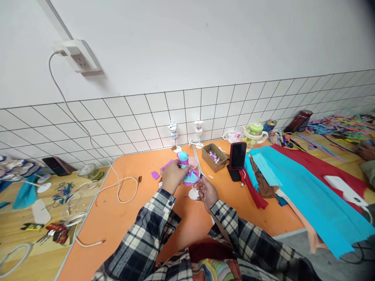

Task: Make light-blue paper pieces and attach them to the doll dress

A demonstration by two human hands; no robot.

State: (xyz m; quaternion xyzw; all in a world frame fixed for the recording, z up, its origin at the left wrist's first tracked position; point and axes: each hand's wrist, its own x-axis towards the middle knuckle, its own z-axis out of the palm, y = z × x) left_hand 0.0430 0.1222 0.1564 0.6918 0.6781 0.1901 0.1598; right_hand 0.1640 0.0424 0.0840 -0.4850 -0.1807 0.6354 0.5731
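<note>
A small doll dress in light blue and purple cloth lies tilted in front of me, with a white round stand base below it. My left hand is closed on the dress from its left side, thumb across the front. Just right of the skirt, my right hand has its fingers pinched together near the hem; what they hold is too small to make out. Behind the dress is a light blue and purple piece, partly hidden. Purple cloth scraps lie left of my left hand.
Two small white dress forms stand by the tiled wall. A cardboard box of small parts and a phone on a stand are at right, before blue fabric. A white cable crosses the left side. Another person's hand shows far right.
</note>
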